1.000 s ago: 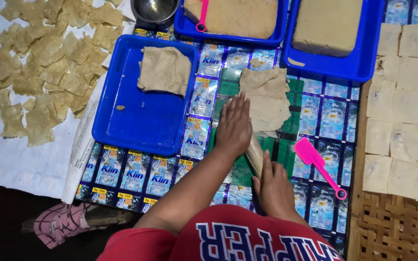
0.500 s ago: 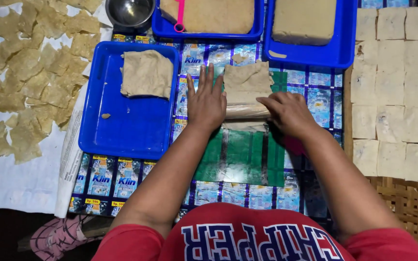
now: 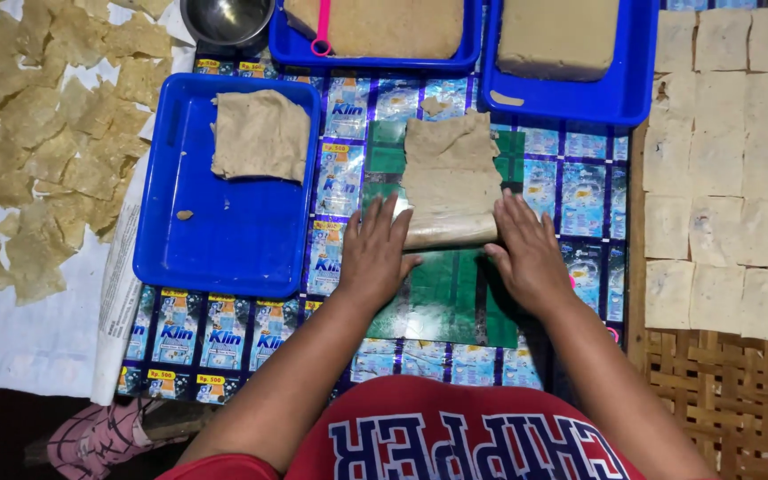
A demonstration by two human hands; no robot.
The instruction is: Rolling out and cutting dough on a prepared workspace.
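Note:
A flattened sheet of tan dough (image 3: 452, 173) lies on a green plastic sheet (image 3: 442, 298) over a mat of blue sachet wrappers. A pale rolling pin (image 3: 449, 233) lies across the sheet's near edge. My left hand (image 3: 375, 251) presses flat on the pin's left end, fingers spread. My right hand (image 3: 531, 253) presses flat on its right end. Both palms face down; neither hand grips anything.
A blue tray (image 3: 224, 236) at left holds a flattened dough piece (image 3: 260, 135). Two blue trays (image 3: 620, 102) at the back hold dough blocks; one has a pink scraper (image 3: 322, 27). A steel bowl (image 3: 226, 20) is behind. Cut squares (image 3: 726, 169) lie right, tan pieces (image 3: 46, 142) left.
My right hand left the near side and joined the left on the rolling pin; both hands have rolled it over the dough sheet. The pink scraper at right is now hidden under my arm.

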